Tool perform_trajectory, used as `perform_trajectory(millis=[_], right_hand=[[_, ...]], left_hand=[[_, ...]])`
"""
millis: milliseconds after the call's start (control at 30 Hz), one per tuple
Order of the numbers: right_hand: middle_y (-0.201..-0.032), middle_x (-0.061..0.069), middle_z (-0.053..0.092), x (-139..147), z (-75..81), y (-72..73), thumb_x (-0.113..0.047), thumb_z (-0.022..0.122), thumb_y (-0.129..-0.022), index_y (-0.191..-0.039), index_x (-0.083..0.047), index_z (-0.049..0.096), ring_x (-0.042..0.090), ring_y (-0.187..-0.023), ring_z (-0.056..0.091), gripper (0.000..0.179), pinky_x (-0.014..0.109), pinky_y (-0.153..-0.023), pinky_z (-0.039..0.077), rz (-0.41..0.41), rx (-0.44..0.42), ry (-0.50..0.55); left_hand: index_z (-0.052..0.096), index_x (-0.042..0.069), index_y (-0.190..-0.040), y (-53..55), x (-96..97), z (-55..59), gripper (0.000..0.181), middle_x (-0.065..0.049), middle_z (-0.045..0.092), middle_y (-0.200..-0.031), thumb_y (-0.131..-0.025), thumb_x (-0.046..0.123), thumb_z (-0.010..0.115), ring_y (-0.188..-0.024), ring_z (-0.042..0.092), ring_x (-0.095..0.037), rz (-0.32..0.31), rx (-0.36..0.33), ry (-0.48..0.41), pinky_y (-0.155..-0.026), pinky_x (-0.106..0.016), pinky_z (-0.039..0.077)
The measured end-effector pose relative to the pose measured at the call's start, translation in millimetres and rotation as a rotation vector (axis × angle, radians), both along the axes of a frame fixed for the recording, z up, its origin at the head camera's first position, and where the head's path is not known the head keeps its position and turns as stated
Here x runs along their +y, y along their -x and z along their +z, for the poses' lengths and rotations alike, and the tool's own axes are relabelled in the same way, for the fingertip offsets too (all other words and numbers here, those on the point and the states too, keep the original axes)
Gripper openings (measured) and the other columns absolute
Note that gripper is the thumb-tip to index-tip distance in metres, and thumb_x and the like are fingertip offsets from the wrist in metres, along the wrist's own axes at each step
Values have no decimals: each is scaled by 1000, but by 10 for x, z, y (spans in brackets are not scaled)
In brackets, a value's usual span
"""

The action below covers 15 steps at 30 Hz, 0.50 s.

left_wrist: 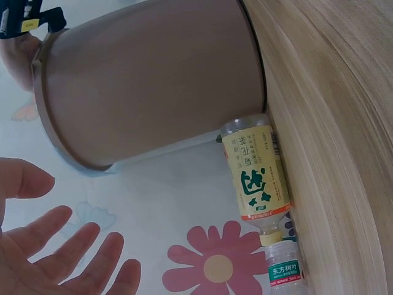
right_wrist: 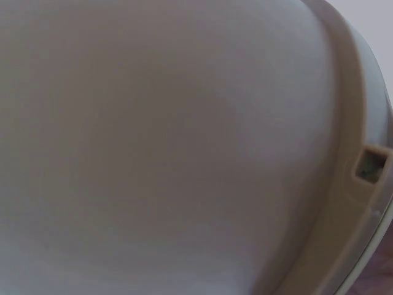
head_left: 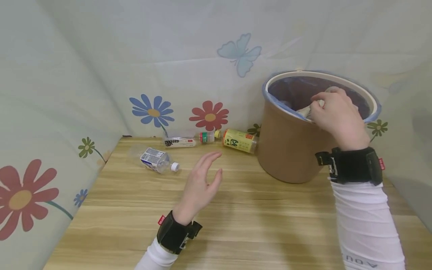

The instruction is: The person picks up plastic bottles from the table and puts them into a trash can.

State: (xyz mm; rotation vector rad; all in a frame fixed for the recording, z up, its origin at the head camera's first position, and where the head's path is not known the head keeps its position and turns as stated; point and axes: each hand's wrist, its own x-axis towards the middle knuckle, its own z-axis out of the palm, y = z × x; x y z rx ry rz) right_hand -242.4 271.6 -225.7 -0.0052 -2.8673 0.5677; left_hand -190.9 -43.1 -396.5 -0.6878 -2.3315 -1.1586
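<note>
My right hand is over the mouth of a brown bin, its fingers curled round a pale object. Most of that object is hidden by the hand and the rim, so I cannot tell its kind. In the right wrist view the bin's wall fills nearly everything. My left hand hovers over the wooden table with fingers spread and nothing in them. In the left wrist view the left hand shows with its fingers apart. Nearest to it lie plastic bottles, one with a yellow label against the bin's foot.
A clear bottle with a white cap lies at the left of the table. Another clear bottle and a green-labelled one lie along the flowered back curtain. A bluish bag lines the bin's rim.
</note>
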Motion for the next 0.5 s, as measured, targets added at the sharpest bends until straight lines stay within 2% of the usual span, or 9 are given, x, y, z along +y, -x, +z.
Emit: perform_trajectory(millis=[67, 167, 400, 433, 500], right_hand=[[-136, 24, 36, 8, 10, -5, -19, 30, -91, -126, 1, 54, 46, -110, 38, 47, 62, -80, 36, 12, -18, -5], [-139, 26, 33, 19, 12, -1, -20, 31, -91, -125, 1, 54, 48, -116, 36, 47, 65, -83, 35, 29, -30, -18], [-152, 31, 10, 61, 37, 37, -29, 30, -96, -125, 4, 53, 50, -136, 13, 50, 72, -93, 24, 88, -108, -48], [-149, 31, 19, 59, 33, 50, -30, 31, -96, -123, 4, 56, 48, -135, 17, 49, 71, -94, 25, 110, -85, -43], [-147, 31, 25, 49, 28, 80, -32, 33, -98, -123, 5, 55, 47, -136, 16, 50, 69, -98, 23, 154, -27, -15]], left_hand=[[51, 8, -133, -2, 5, -1, 43, -5, 51, -135, -90, 14, 58, -123, 47, -17, 2, 0, -2, -103, -38, 41], [52, 8, -132, -5, 9, -9, 43, -4, 51, -135, -90, 14, 57, -123, 47, -16, 4, -8, 4, -103, -37, 40], [52, 9, -132, -4, 11, -24, 41, -4, 50, -135, -91, 15, 57, -123, 47, -16, -1, -17, 4, -103, -37, 40], [53, 9, -131, -2, 11, -24, 41, -4, 51, -134, -91, 15, 57, -122, 47, -16, -1, -17, 3, -103, -37, 40], [53, 9, -131, 1, 9, -20, 41, -4, 51, -134, -91, 15, 57, -122, 47, -16, -1, -15, 1, -102, -37, 41]])
